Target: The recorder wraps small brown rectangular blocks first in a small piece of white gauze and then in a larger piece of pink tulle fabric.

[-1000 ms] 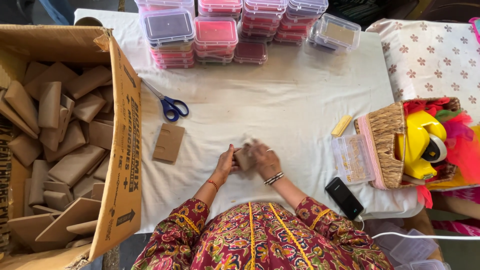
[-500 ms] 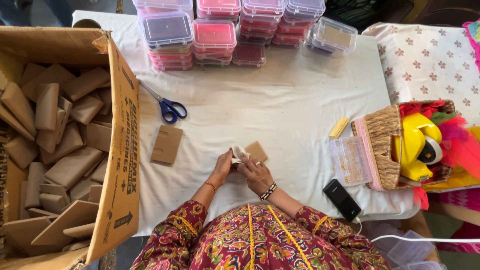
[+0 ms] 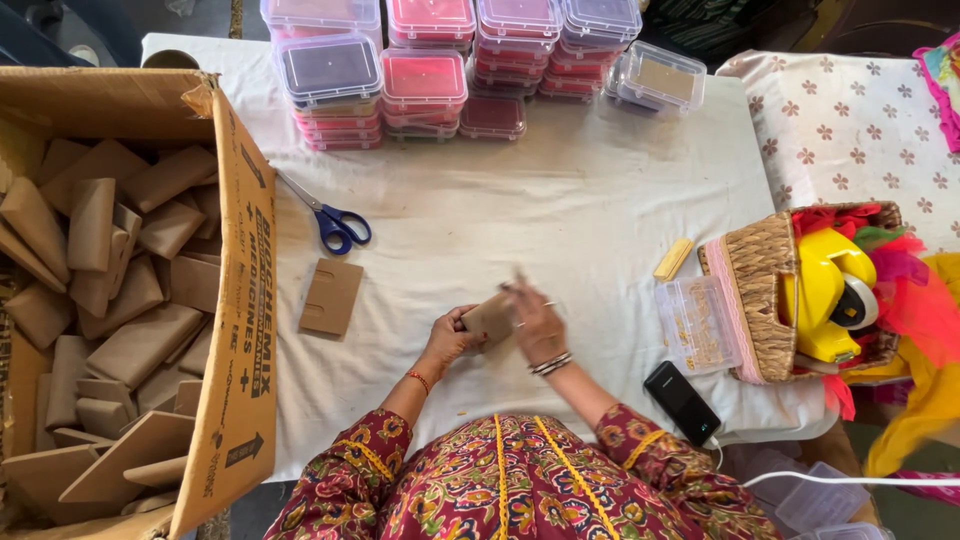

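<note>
The card [image 3: 489, 316] is a small, flat piece of plain brown cardboard, roughly rectangular, tilted so that one corner points away from the person. Part of it is hidden by the fingers, so its full outline cannot be told.

It sits between both hands, just above the white tabletop [image 3: 560, 210] near the front edge. The left hand [image 3: 448, 338] closes on its near left end, thumb on top. The right hand [image 3: 534, 322] grips its right side, fingers curled over the far edge, with bangles at the wrist.

A second, larger brown card piece [image 3: 331, 297] lies flat on the tabletop to the left, well apart from the hands. Beyond it lie blue-handled scissors [image 3: 332, 219]. Further left stands an open carton [image 3: 120, 300] full of similar brown pieces.

At the far edge are stacks of clear lidded boxes [image 3: 425, 80] with pink and purple contents. To the right lie a small yellow block [image 3: 673, 259], a clear tray [image 3: 697, 324], a black phone [image 3: 681, 402] and a wicker basket [image 3: 757, 290].
</note>
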